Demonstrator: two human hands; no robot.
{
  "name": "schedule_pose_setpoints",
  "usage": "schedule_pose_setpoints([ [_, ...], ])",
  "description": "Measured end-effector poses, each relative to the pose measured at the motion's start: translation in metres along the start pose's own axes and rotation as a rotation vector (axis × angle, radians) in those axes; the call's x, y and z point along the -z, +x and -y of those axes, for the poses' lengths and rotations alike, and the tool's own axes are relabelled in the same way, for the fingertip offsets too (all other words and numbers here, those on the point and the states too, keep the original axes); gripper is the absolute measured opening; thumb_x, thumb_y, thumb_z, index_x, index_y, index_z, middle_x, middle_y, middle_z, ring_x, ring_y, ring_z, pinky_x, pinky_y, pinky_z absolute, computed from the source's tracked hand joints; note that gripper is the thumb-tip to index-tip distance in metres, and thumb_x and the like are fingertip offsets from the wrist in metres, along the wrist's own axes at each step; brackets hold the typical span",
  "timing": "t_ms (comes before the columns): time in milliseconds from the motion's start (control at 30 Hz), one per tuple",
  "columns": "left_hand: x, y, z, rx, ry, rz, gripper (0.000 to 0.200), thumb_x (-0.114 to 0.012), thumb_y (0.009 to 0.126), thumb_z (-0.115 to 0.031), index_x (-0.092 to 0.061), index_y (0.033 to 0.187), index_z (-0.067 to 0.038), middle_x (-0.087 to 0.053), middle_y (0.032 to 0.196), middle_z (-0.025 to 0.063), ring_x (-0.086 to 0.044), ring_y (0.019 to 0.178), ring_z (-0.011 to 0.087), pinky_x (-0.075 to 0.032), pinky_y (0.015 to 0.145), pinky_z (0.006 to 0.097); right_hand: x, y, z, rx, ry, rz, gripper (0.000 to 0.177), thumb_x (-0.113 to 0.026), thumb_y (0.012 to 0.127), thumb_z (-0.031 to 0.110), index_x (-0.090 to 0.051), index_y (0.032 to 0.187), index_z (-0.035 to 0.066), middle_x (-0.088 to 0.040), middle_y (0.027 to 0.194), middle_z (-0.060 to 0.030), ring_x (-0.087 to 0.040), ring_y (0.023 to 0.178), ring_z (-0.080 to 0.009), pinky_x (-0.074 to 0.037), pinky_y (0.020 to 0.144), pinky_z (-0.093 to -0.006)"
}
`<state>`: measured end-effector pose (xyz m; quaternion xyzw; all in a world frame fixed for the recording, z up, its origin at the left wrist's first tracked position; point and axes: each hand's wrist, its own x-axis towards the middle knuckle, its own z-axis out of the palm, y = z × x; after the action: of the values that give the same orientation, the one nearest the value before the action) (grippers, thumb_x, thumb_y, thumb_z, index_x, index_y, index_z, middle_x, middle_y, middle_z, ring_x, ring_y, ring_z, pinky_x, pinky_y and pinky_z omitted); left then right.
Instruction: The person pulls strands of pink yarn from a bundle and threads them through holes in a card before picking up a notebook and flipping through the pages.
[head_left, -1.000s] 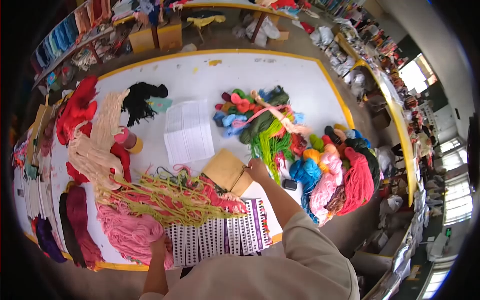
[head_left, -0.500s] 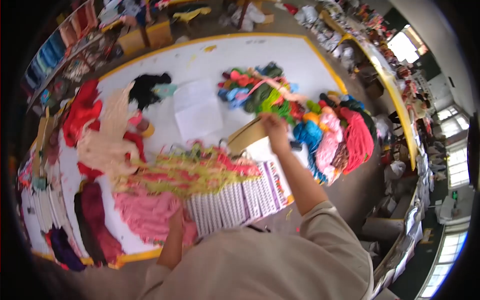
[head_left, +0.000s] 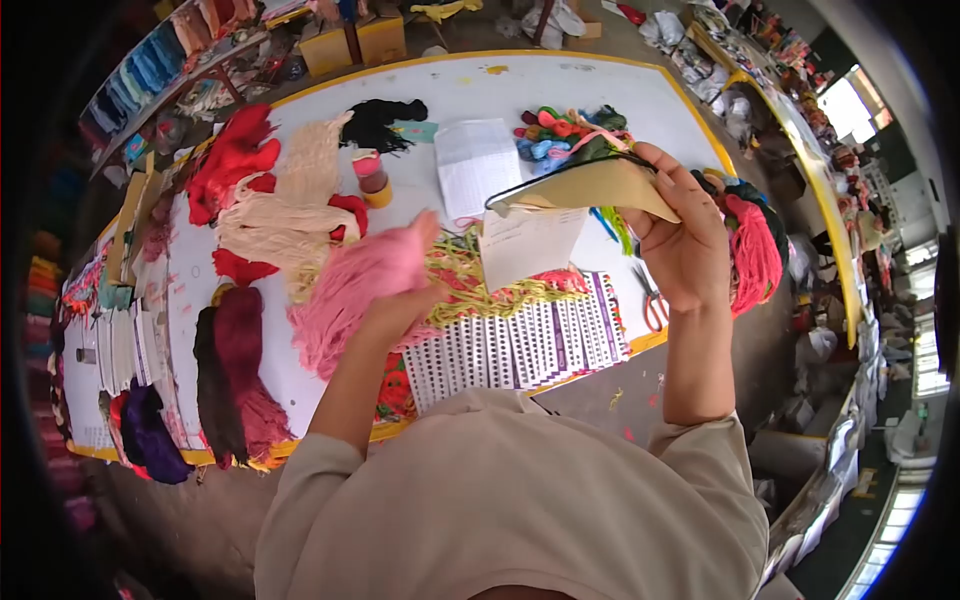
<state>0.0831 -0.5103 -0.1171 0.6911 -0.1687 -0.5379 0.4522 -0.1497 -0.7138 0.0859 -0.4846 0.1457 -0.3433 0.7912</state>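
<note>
Raised over the right part of the table, my right hand [head_left: 680,235] pinches a tan card folder [head_left: 600,190] with a dark cord along its edge. A white paper [head_left: 532,245] with writing hangs below the folder. My left hand [head_left: 400,305] is closed on a pink yarn bundle [head_left: 355,290], whose strands hang to the left. Under and beside it lie yellow-green and red yarn [head_left: 465,275] and a row of printed white cards [head_left: 500,345]. Red-handled scissors [head_left: 652,305] lie below my right hand.
On the white table [head_left: 420,85] are cream yarn [head_left: 280,225], red yarn [head_left: 235,160], black yarn [head_left: 385,122], thread cones [head_left: 372,180] and a white sheet [head_left: 475,165]. Maroon yarn [head_left: 245,340] hangs at the front left, bright pink yarn [head_left: 752,255] at the right.
My right hand has lifted the folder off the table, and the white paper now shows beneath it. My left hand has moved up with the pink yarn. The scissors have come into view.
</note>
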Motion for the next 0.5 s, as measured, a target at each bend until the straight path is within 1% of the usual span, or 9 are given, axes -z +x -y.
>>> schedule_pose_setpoints([
  [67, -0.020, -0.028, -0.054, 0.195, 0.097, 0.068, 0.048, -0.063, 0.090, -0.010, -0.046, 0.135, -0.004, -0.061, 0.118, 0.0075, -0.057, 0.078, 0.0073, -0.047, 0.059, 0.0233, -0.032, -0.007, -0.002, -0.022, 0.039, 0.037, 0.036, -0.045, 0.098, 0.011, -0.045, 0.128, -0.009, -0.061, 0.118, -0.0216, -0.064, 0.108, -0.0253, -0.052, 0.097, -0.0343],
  [100, -0.022, -0.027, -0.045, 0.191, 0.093, 0.063, 0.048, -0.063, 0.090, -0.010, -0.046, 0.135, -0.004, -0.061, 0.118, 0.0075, -0.057, 0.078, 0.0073, -0.047, 0.059, 0.0233, -0.045, -0.009, -0.004, -0.044, 0.075, 0.062, 0.033, -0.045, 0.098, 0.011, -0.049, 0.125, -0.008, -0.061, 0.118, -0.0209, -0.063, 0.108, -0.0248, -0.052, 0.098, -0.0347],
  [167, -0.024, -0.021, -0.021, -0.463, -0.221, 0.126, 0.041, -0.065, 0.091, -0.014, -0.054, 0.128, -0.002, -0.063, 0.115, 0.0099, -0.062, 0.092, 0.0144, -0.052, 0.072, 0.0289, -0.064, -0.009, -0.013, -0.072, 0.075, 0.058, 0.034, -0.044, 0.099, 0.013, -0.048, 0.125, -0.009, -0.061, 0.118, -0.0211, -0.062, 0.111, -0.0254, -0.050, 0.100, -0.0367],
  [233, -0.021, -0.031, -0.017, -0.453, -0.383, 0.185, 0.050, -0.065, 0.088, -0.009, -0.047, 0.134, -0.004, -0.060, 0.123, 0.0092, -0.059, 0.104, 0.0167, -0.050, 0.082, 0.0317, -0.074, -0.005, -0.021, -0.114, 0.125, 0.085, 0.044, -0.042, 0.102, 0.023, -0.042, 0.131, -0.009, -0.060, 0.119, -0.0213, -0.061, 0.111, -0.0260, -0.049, 0.100, -0.0372],
  [300, -0.014, -0.031, -0.006, -0.440, -0.545, 0.247, 0.060, -0.065, 0.085, -0.004, -0.040, 0.140, -0.005, -0.056, 0.130, 0.0086, -0.056, 0.116, 0.0190, -0.048, 0.092, 0.0345, -0.064, 0.007, -0.031, -0.100, 0.110, 0.181, 0.047, -0.041, 0.103, 0.032, -0.047, 0.127, -0.007, -0.063, 0.112, -0.0157, -0.061, 0.107, -0.0218, -0.049, 0.097, -0.0331],
  [367, -0.005, -0.023, 0.013, -0.358, -0.657, 0.440, 0.071, -0.062, 0.083, 0.003, -0.030, 0.146, -0.006, -0.052, 0.136, 0.0097, -0.053, 0.121, 0.0223, -0.046, 0.096, 0.0394, -0.054, 0.017, -0.052, 0.182, -0.539, -0.044, 0.040, -0.048, 0.101, 0.031, -0.054, 0.122, -0.003, -0.063, 0.107, -0.0081, -0.060, 0.099, -0.0157, -0.047, 0.091, -0.0274],
  [400, -0.002, -0.025, 0.015, -0.364, -0.650, 0.514, 0.066, -0.063, 0.084, -0.001, -0.035, 0.143, -0.004, -0.053, 0.135, 0.0114, -0.054, 0.120, 0.0223, -0.045, 0.098, 0.0396, -0.055, 0.019, -0.065, 0.274, -0.688, -0.093, 0.033, -0.056, 0.099, 0.025, -0.057, 0.120, 0.000, -0.062, 0.101, -0.0017, -0.055, 0.095, -0.0099, -0.045, 0.086, -0.0247],
  [433, -0.002, -0.030, 0.014, -0.372, -0.657, 0.513, 0.066, -0.063, 0.084, -0.001, -0.035, 0.143, -0.004, -0.053, 0.135, 0.0114, -0.054, 0.120, 0.0223, -0.045, 0.098, 0.0396, -0.057, 0.018, -0.073, 0.269, -0.704, -0.071, 0.026, -0.061, 0.096, 0.018, -0.059, 0.116, 0.002, -0.063, 0.098, 0.0000, -0.055, 0.088, -0.0066, -0.045, 0.080, -0.0229],
  [500, 0.002, -0.038, 0.017, -0.228, -0.506, 0.551, 0.052, -0.056, 0.094, -0.021, -0.043, 0.138, 0.003, -0.052, 0.135, 0.0163, -0.053, 0.120, 0.0245, -0.045, 0.096, 0.0396, -0.041, 0.017, -0.090, -0.071, -0.425, -0.052, 0.019, -0.061, 0.096, 0.021, -0.062, 0.102, 0.002, -0.062, 0.088, 0.0021, -0.054, 0.079, -0.0046, -0.045, 0.072, -0.0208],
])
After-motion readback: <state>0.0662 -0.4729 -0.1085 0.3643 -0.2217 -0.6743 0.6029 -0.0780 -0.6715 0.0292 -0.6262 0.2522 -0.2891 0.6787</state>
